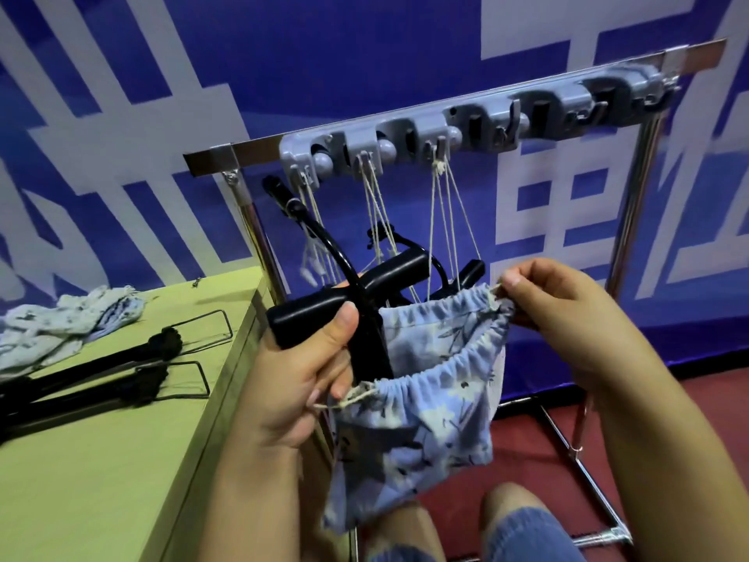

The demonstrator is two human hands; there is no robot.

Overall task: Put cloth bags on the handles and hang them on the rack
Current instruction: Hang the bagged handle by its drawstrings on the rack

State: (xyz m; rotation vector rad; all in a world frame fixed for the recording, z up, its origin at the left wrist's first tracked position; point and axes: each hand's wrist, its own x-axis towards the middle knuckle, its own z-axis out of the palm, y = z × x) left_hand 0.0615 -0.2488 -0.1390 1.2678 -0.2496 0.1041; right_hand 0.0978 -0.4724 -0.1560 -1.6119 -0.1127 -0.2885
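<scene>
Both hands were busy at the bag mouth. My left hand (312, 358) was clamped round the black handle (324, 314), thumb on top, with the lower fingers also pinching the drawstring (348, 399) at the near corner of the cloth bag (417, 432). My right hand (567, 318) had closed in a fingertip pinch on the gathered hem at the far corner, stretching the opening wide. The handle's stem ran down into that opening, so the bag hung just below and between my two hands, partly pulled on.

Beyond my hands stood the rack (405, 148), its grey hooks already carrying strings from bags hung earlier in the job; how many finished handles dangled there I couldn't quite tell, the black shapes overlapped. Off to the left of my left hand, on the green table (121, 460), lay more black handles (81, 383) and a heap of spare bags (60, 322).

To do this bit properly, I reckoned the mouth had to be kept open and level while the cloth slid up the stem, with both cords kept free rather than trapped inside. Only then would a pull on the strings cinch the mouth evenly and leave a loop for a free hook further right.
</scene>
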